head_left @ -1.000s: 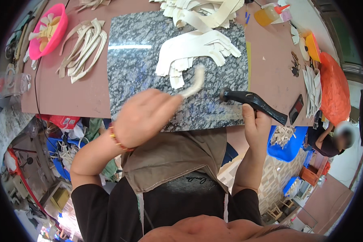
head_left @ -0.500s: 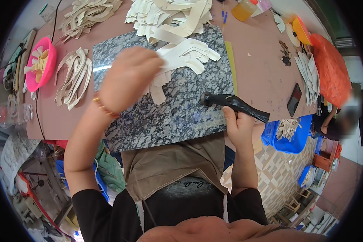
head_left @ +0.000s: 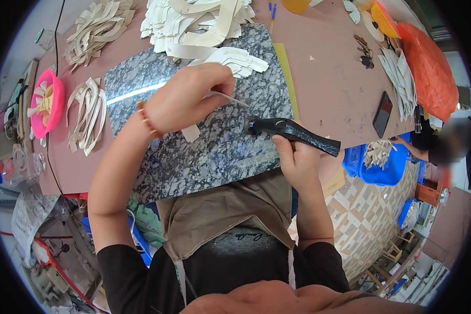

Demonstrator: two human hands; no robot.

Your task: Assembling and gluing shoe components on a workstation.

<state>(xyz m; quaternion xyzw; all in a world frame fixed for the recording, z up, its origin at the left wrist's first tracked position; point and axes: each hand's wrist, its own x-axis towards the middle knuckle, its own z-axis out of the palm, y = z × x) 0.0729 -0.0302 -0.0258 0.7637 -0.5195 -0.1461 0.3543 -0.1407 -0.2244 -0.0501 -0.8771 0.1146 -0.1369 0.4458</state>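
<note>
My left hand (head_left: pixel 196 97), a beaded bracelet at its wrist, pinches a thin pale strip (head_left: pixel 230 98) above a speckled black-and-grey stone slab (head_left: pixel 220 159). The strip's free end points toward the head of a black hammer (head_left: pixel 303 135). My right hand (head_left: pixel 302 159) is closed round that hammer, which lies sideways just over the slab. Beyond my left hand, a fanned stack of white strips (head_left: pixel 243 60) rests on the slab's far part. Another pale piece (head_left: pixel 191 133) shows partly from under my left hand.
A heap of curved white pieces (head_left: pixel 193 21) covers the slab's far edge. Strip bundles (head_left: pixel 86 118) and a pink bowl (head_left: pixel 48 104) are at left. At right are a phone (head_left: pixel 383 114), keys (head_left: pixel 363 52), an orange-red bag (head_left: pixel 426 70) and blue bins (head_left: pixel 384 170). Another person's arm (head_left: pixel 411 149) shows there.
My left hand has moved right across the slab, toward the hammer head, and a single strip now shows in its fingers. My right hand still holds the hammer. The whole view has shifted somewhat.
</note>
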